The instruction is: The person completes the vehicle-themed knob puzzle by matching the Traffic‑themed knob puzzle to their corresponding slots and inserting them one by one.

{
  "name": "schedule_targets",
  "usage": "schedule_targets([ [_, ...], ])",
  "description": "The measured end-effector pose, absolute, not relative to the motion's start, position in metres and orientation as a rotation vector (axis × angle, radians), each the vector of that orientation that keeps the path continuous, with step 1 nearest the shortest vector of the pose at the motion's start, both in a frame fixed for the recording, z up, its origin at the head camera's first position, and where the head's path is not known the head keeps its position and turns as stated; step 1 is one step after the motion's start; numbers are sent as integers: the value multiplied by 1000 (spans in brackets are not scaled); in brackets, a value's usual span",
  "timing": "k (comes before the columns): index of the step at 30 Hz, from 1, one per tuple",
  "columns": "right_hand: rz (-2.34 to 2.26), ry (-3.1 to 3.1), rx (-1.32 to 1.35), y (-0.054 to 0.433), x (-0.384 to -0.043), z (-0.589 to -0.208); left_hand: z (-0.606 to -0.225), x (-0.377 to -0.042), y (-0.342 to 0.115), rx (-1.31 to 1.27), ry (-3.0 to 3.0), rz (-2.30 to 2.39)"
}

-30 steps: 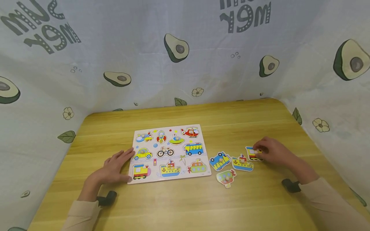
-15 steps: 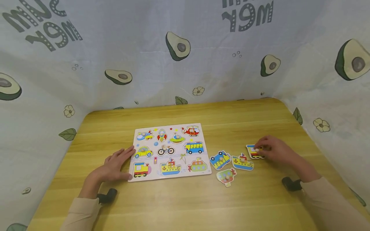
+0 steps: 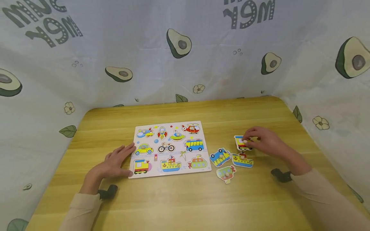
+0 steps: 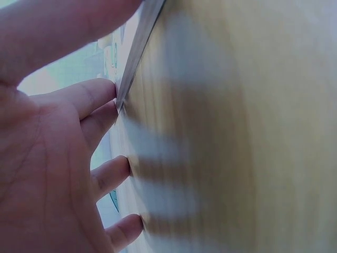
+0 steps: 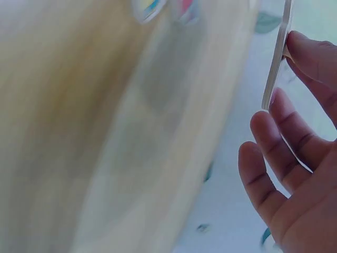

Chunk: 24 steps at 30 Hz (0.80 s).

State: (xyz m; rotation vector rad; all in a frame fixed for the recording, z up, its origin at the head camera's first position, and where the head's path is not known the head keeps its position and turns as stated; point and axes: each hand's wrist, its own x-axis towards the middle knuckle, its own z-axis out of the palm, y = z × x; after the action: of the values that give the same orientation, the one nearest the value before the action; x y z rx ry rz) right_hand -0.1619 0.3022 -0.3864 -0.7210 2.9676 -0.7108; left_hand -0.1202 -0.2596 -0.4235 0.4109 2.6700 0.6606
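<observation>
A wooden peg puzzle board (image 3: 173, 173) with colourful vehicle pictures lies on the table, left of centre. My left hand (image 3: 112, 164) rests at its left edge, fingers spread; in the left wrist view the thumb and fingertips (image 4: 108, 87) meet the board's edge. My right hand (image 3: 264, 141) pinches the small knob of a train puzzle piece (image 3: 240, 143). Seen edge-on in the right wrist view, that piece (image 5: 275, 74) is off the table. Close below it lie a ship piece (image 3: 242, 160), an upside-down bus piece (image 3: 220, 158) and an upside-down submarine piece (image 3: 226, 173).
The wood-grain table (image 3: 185, 205) is backed by a white curtain (image 3: 144, 64) printed with avocados. Dark camera mounts (image 3: 108, 192) sit at both wrists. The yellow car, bicycle and other pictures on the board show pegs; the bottom row shows none.
My right hand has lifted the train piece and moved it left, from the far right of the loose pieces to just above the ship piece. The left hand stays at the board's edge.
</observation>
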Motion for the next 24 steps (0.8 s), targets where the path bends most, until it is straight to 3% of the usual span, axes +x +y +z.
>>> schedule_targets([
  [24, -826, 2771, -987, 169, -173, -381, -415, -124, -255, 421, 2635, 569],
])
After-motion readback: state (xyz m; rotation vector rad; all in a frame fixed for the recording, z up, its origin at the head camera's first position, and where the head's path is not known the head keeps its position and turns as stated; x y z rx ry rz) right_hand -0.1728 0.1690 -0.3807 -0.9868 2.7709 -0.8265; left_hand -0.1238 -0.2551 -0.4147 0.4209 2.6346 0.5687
